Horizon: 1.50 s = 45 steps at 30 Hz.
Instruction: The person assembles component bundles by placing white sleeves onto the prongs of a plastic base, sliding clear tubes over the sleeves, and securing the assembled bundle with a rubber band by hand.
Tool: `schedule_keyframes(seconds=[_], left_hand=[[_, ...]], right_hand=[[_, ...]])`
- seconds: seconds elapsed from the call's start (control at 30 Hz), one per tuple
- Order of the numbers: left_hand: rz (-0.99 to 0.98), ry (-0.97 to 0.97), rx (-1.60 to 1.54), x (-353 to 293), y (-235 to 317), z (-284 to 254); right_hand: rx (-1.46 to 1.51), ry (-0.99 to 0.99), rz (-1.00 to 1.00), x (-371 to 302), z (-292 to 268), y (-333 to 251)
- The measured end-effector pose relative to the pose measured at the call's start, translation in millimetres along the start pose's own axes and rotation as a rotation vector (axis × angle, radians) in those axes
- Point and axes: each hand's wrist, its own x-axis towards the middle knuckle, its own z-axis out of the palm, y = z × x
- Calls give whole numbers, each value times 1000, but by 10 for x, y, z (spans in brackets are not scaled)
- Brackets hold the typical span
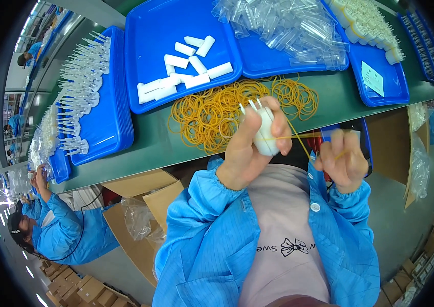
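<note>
My left hand [250,146] grips a small bundle of white plastic pieces [265,130] with thin tips sticking up. A yellow rubber band [298,138] stretches from the bundle to my right hand [342,158], which pinches and pulls it to the right. Both hands are raised in front of my chest, just before the green table's edge [145,153]. A heap of yellow rubber bands [217,112] lies on the table right behind my hands.
Blue trays sit behind the heap: one [148,30] with loose white caps [186,71], one [278,61] with clear plastic sleeves, one [385,87] with a paper slip, one at the left [109,123] with white nozzle parts. A person in blue [63,230] works at lower left by cardboard boxes [140,189].
</note>
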Motion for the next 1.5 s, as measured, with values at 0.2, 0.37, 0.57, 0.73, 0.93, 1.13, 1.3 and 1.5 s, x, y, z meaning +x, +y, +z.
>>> schedule_keyframes(seconds=[0.2, 0.37, 0.57, 0.73, 0.93, 1.13, 1.3, 1.5], left_hand=[[65, 37, 556, 15, 31, 126], [399, 78, 1513, 22, 62, 58], [109, -251, 1186, 88, 69, 16], [228, -93, 1054, -3, -3, -73], [39, 76, 562, -73, 63, 67], [51, 160, 467, -93, 113, 169], [133, 110, 486, -125, 83, 152], [177, 85, 568, -97, 38, 113]], right_hand=[[235, 79, 178, 217, -23, 147], [-1124, 60, 18, 366, 352, 169], [-1749, -30, -45, 365, 563, 110], [-1746, 71, -195, 394, 486, 150], [-1764, -19, -325, 431, 414, 62], [-1022, 222, -125, 452, 166, -36], [-817, 207, -6, 460, 178, 80], [-720, 260, 8, 456, 96, 131]])
